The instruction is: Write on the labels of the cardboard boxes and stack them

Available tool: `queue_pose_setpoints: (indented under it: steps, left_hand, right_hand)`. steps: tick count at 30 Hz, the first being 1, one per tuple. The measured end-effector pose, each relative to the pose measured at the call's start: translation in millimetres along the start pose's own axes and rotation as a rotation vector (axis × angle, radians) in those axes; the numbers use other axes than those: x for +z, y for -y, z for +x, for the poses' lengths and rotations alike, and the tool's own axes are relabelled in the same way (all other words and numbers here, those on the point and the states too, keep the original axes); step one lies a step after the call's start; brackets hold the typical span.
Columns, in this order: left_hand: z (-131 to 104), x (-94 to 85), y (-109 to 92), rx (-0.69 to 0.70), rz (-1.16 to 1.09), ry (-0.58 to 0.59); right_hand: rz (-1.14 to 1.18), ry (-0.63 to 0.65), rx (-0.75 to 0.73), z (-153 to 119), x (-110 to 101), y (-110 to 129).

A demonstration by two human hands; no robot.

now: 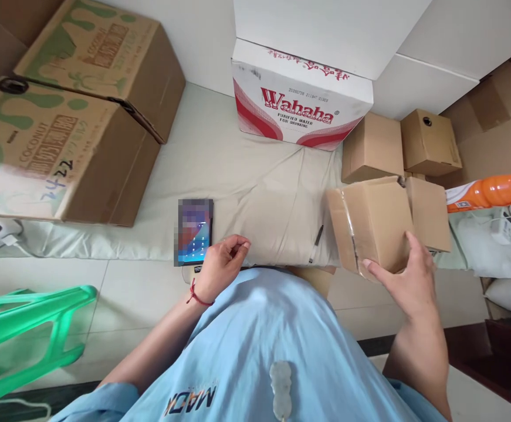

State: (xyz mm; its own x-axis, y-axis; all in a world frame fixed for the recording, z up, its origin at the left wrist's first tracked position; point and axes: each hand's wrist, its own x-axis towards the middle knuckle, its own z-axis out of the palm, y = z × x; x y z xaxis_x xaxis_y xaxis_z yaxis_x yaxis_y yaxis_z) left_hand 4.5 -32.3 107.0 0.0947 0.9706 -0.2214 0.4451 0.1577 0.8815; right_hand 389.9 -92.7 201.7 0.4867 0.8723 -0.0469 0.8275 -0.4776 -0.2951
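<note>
My right hand (pixel 408 280) grips a small brown cardboard box (pixel 381 220) at its near right corner. The thumb presses on the near side and the other fingers lie along the right. A strip of clear tape runs down the box's left part; I cannot tell whether the box is lifted or resting. My left hand (pixel 223 264), with a red cord on its wrist, is held close to my body, fingers curled and nothing visible in them. Just left of it lies a phone (pixel 197 231) with its screen lit. A black pen (pixel 317 241) lies between my hands, close to the taped box.
Two large coconut cartons (pixel 101 158) stand at the left, and a white and red Wahaha carton (pixel 301 105) at the back. More small boxes (pixel 372 146) stand behind the held one. An orange bottle (pixel 493 192) lies at the right. A green plastic stool (pixel 57 328) is lower left.
</note>
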Motion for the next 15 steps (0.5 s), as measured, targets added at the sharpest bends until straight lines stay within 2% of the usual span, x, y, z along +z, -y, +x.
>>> queue_pose_setpoints:
  steps: [4,7,10,12,15]
  left_hand:
    - [1,-11.1,-40,0.073,-0.185,0.309]
    - [-6,-29.3,-88,0.234,-0.336,0.574]
    - [-18,-43.2,-135,0.458,-0.456,0.796]
    - [-25,-45.5,-158,0.583,-0.513,0.855]
    - [-33,-40.7,-177,0.705,-0.532,0.835]
  right_hand:
    - [-0.035,-0.026,0.237,4,12,-9]
    - [-0.016,-0.09,0.309,14,27,-2]
    - [-0.022,-0.168,0.315,25,41,5]
    - [-0.046,-0.177,0.306,30,51,6]
    - [-0.052,-0.21,0.266,32,63,1]
